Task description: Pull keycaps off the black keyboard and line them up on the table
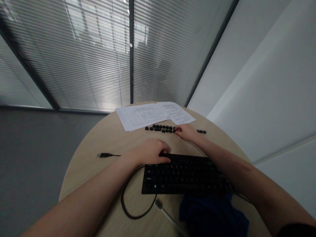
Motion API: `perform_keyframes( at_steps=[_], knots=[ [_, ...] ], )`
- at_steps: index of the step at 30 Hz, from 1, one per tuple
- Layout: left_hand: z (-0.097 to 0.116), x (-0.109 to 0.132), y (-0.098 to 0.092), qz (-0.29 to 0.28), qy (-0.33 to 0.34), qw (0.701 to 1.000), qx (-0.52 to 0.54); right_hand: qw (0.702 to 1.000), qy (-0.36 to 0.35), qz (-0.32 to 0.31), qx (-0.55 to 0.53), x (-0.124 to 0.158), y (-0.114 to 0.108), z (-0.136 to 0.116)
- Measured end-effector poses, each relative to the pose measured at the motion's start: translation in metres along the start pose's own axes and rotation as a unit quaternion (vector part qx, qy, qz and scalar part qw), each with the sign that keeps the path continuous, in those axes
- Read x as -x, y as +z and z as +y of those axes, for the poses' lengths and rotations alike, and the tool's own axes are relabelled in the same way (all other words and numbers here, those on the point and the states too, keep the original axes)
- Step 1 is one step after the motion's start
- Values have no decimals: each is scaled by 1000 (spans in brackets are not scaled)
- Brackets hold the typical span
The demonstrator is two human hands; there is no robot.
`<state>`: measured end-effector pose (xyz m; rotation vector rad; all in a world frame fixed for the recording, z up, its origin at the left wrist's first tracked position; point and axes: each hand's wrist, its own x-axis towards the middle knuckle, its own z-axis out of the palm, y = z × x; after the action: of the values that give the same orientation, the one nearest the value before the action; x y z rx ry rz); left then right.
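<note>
A black keyboard [182,174] lies on the round wooden table, some of its key positions looking bare or dark. My left hand [154,151] grips its far left edge, thumb on top and fingers curled behind. Beyond the keyboard, loose black keycaps [160,127] stand in two rows. At the right end of these rows my right hand [185,130] is closed in a pinch on a keycap [174,130], mostly hidden by the fingers. Several more keycaps [201,131] sit to the right of that hand.
Printed papers [143,115] lie at the table's far side. A USB plug [105,155] and its looped cable [123,200] rest at the left. Near me are a small brush [159,204] and a dark blue cloth [214,215]. Glass panels with blinds stand behind the table [93,141].
</note>
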<state>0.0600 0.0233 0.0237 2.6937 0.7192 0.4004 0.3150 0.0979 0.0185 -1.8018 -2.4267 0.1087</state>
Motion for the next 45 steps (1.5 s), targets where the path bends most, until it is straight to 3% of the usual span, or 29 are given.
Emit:
perform_keyframes(
  at_steps=[11, 18, 25, 37, 42, 45],
  knots=[
    [-1, 0, -2, -19, -10, 1000, -15, 996, -1, 85, -18, 24, -8, 5],
    [-1, 0, 2, -21, -17, 999, -35, 999, 33, 18, 37, 21, -9, 2],
    [-3, 1, 1, -17, -19, 999, -37, 997, 41, -7, 66, 6, 2, -2],
    [-5, -1, 2, -18, -13, 999, -27, 997, 6, -19, 69, 12, -2, -1],
    [-5, 0, 1, -19, -19, 999, -21, 999, 0, 9, 46, 25, -16, -3],
    [-5, -1, 1, -21, -19, 999, -23, 993, -17, 86, -74, 52, -31, -1]
  ],
)
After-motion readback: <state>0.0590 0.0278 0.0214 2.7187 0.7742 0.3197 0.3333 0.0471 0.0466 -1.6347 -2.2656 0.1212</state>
